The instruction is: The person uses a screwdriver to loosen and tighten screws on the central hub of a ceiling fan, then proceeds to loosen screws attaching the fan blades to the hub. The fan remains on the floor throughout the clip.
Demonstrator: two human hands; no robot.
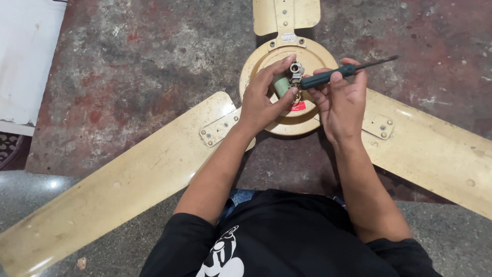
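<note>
I see my right hand (341, 100) closed around a green-handled screwdriver (333, 75) lying nearly level — shaft out to the right, handle end at the metal fitting (295, 72) over the fan hub (287, 87). My left hand (264, 100) fingers pinch that fitting's pale green sleeve (280, 84).

Not much in the way of labels here, just two stickers on the ceiling fan lying on the floor. There's a small red label (299, 106) on the cream motor housing (266, 61), down near its lower edge, rectangular, partly covered by the hands. Then a little whitish sticker (288, 37) sits on the bracket of the top blade (287, 15), right where that blade meets the housing's upper rim; too small to make out anything more. No packages, signs or screens anywhere in view.
</note>
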